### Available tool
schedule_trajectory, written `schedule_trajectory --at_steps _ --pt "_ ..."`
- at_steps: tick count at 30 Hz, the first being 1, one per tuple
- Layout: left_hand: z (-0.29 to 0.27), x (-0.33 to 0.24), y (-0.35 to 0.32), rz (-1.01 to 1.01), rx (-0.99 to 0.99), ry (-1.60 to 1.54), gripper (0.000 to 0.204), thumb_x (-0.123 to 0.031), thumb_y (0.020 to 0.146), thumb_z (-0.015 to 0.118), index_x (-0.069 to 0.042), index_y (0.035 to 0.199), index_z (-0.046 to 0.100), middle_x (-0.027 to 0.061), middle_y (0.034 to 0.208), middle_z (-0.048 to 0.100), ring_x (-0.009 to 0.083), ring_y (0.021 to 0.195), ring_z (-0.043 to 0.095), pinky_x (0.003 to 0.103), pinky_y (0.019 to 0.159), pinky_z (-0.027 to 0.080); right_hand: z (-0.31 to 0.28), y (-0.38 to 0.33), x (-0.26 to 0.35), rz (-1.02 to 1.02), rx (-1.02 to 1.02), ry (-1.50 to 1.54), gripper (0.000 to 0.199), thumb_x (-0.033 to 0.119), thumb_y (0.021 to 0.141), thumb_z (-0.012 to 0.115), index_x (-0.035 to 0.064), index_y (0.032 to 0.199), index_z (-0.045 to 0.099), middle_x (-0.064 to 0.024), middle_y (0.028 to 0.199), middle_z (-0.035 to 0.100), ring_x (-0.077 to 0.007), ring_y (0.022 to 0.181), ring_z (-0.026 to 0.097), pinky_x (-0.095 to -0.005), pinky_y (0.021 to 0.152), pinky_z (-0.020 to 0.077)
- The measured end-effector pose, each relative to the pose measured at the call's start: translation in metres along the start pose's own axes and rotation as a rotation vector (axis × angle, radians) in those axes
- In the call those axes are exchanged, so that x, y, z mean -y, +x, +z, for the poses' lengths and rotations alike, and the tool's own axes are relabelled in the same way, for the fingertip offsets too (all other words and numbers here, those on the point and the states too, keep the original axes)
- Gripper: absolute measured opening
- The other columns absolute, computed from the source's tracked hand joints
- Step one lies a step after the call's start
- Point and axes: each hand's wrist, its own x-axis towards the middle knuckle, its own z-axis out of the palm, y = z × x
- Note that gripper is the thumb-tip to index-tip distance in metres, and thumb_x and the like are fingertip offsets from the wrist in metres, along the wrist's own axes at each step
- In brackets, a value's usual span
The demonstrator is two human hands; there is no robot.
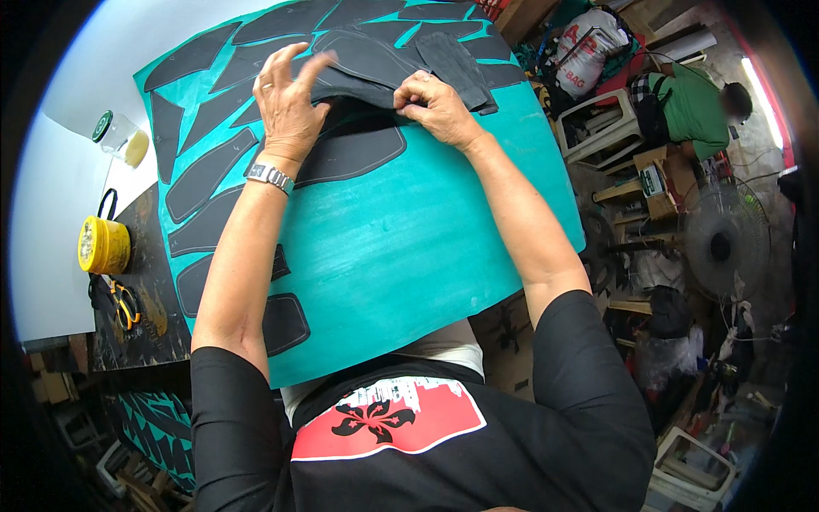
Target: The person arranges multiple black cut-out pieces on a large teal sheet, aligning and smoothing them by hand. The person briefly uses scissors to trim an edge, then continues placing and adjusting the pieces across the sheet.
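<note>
A large teal sheet [409,239] lies before me, with several flat black cut-out pieces [205,183] spread over its far and left parts. Near its far middle, one curved black piece [363,88] is bent up off the sheet between my hands. My right hand [437,107] pinches the near edge of that piece between thumb and fingers. At the piece's left end, my left hand [290,107] is raised with fingers spread and holds nothing; its fingertips are slightly blurred. A darker black strip [452,68] lies just beyond my right hand.
To the left are a glass jar [119,138] with a green lid, a yellow tub [104,245] and orange-handled scissors [125,303]. On the right stand a fan [723,243], a plastic stool [601,128] and a person in green [695,102], bent over.
</note>
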Motion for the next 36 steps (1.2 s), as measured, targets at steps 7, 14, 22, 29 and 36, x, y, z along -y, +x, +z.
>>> schedule_trajectory --at_steps 7,14,22,29,36 --pt "-0.025 0.011 -0.021 0.121 0.244 -0.064 0.022 -0.006 0.08 0.074 -0.014 0.1 0.074 0.0008 0.099 0.072 0.0181 0.104 0.066 0.038 0.1 0.044 -0.01 -0.004 -0.01 0.383 -0.133 0.275 0.049 0.032 0.096 0.062 0.0129 0.139 0.052 -0.0075 0.115 0.069 -0.0139 0.099 0.063 -0.0274 0.078 0.0491" --pt "-0.055 0.0 -0.043 -0.679 0.139 -0.849 0.014 -0.006 0.087 0.072 -0.004 0.101 0.073 0.0029 0.091 0.073 0.0122 0.082 0.068 0.027 0.076 0.055 -0.005 -0.006 -0.005 0.324 -0.353 0.275 0.041 0.032 0.1 0.054 0.0046 0.132 0.058 -0.0091 0.105 0.072 -0.0133 0.09 0.066 -0.0263 0.073 0.0503" --pt "-0.075 -0.06 -0.091 -1.073 0.134 -1.643 0.051 0.002 0.089 0.069 -0.009 0.135 0.052 0.0056 0.122 0.065 0.0156 0.105 0.066 0.029 0.089 0.057 0.048 -0.071 0.108 0.534 0.015 0.953 0.052 0.02 0.09 0.075 0.0031 0.134 0.053 -0.0103 0.107 0.068 -0.0157 0.093 0.067 -0.0304 0.072 0.0573" --pt "-0.099 -0.072 -0.114 -1.253 0.125 -1.661 0.041 -0.005 0.088 0.071 -0.007 0.125 0.055 0.0049 0.113 0.065 0.0173 0.104 0.064 0.034 0.088 0.056 0.045 -0.102 0.127 0.574 0.212 0.895 0.05 0.0 0.083 0.071 0.0034 0.13 0.055 -0.0046 0.097 0.067 -0.0083 0.077 0.062 -0.0214 0.061 0.0493" --pt "-0.122 -0.036 -0.131 -1.222 0.222 -1.364 0.026 -0.008 0.092 0.068 -0.005 0.118 0.066 0.0054 0.106 0.067 0.0134 0.096 0.064 0.03 0.086 0.057 0.021 -0.114 0.124 0.607 0.147 0.785 0.056 -0.004 0.079 0.071 0.0068 0.132 0.057 -0.0017 0.092 0.064 -0.0069 0.076 0.059 -0.019 0.06 0.0437"
